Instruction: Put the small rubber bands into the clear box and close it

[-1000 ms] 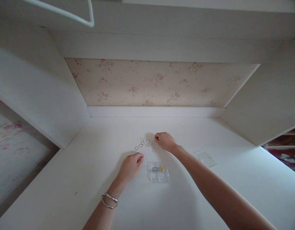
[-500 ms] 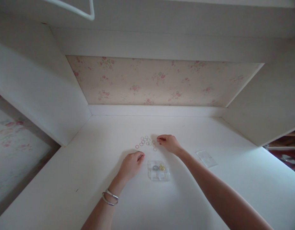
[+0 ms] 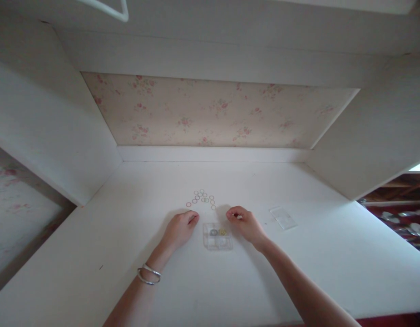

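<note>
**Sorting small rings beside a clear box**

Sitting near the middle of the white desk [image 3: 94,254]: a small clear plastic compartment box [image 3: 217,237], open-topped, already holding a grey ring [image 3: 214,232] and a yellow ring [image 3: 222,231] in separate far cells, apparently keeping colours apart. Hovering just right of the box: the right hand [image 3: 245,222], fingertips pinched together, seemingly gripping something tiny, though too small to tell what. Resting just left of the box: the left hand [image 3: 180,228], fingers curled loosely, holding nothing visible, likely steadying. Lying scattered just beyond both hands: thin coloured loose rings [image 3: 201,198], spread flat for easy picking. Lying further right, apart: a clear flat lid [image 3: 283,218], set aside, keeping the box open. Circling the left wrist: silver bangles [image 3: 147,275].
</note>
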Demonstrator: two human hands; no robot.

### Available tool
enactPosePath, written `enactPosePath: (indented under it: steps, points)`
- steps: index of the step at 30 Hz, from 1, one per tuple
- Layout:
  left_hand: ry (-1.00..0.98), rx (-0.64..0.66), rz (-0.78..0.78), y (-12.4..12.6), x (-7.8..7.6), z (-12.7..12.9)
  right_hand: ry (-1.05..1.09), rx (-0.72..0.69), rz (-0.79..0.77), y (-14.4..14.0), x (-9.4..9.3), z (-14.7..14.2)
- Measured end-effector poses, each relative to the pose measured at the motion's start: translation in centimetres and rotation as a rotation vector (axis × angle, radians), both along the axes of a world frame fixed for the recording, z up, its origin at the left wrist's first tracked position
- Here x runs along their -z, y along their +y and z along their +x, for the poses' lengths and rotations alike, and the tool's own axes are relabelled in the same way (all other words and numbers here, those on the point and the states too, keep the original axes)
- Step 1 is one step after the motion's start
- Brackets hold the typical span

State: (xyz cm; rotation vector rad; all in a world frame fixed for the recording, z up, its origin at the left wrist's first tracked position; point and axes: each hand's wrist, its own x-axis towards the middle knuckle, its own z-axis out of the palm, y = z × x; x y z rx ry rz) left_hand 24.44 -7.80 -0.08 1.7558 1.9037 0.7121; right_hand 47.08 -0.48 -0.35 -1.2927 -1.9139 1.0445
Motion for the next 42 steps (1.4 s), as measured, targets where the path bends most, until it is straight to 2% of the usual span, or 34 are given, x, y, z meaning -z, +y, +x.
enactPosePath:
  steps: [5, 12, 18, 20, 23, 29, 32, 36, 42]
  points:
    - [0.0, 0.001, -0.005, 0.0, 0.1, 0.0, 0.022, -0.119, 0.027, -1.9, -0.6, -0.6]
    - [-0.022, 0.021, 0.04, 0.1, 0.5, -0.2, -0.09, -0.166, 0.149, -2.6, -1.5, -1.6]
    - [-0.001, 0.023, 0.034, 0.1, 0.5, -0.2, -0.184, -0.286, 0.258, -3.1, -1.8, -1.8]
    - [0.014, 0.023, 0.027, 0.0, 0.5, -0.1, -0.137, -0.243, 0.24, -2.9, -1.8, -1.7]
    - [0.029, 0.024, 0.021, 0.0, 0.3, -0.1, -0.007, -0.106, 0.184, -2.2, -1.2, -0.9]
    - [0.036, 0.027, 0.024, 0.0, 0.5, -0.2, 0.122, 0.173, 0.143, -0.9, 1.6, 2.5]
    - [0.063, 0.029, 0.038, -0.1, 0.5, -0.2, 0.142, 0.254, 0.158, -1.3, 2.4, 3.4]
    - [0.161, 0.011, 0.055, -0.6, 0.1, 0.0, 0.14, 0.238, 0.165, -2.0, 2.5, 3.2]
    - [0.3, -0.103, 0.061, -0.8, -0.1, -0.3, 0.09, 0.142, 0.188, -2.0, 2.7, 2.9]
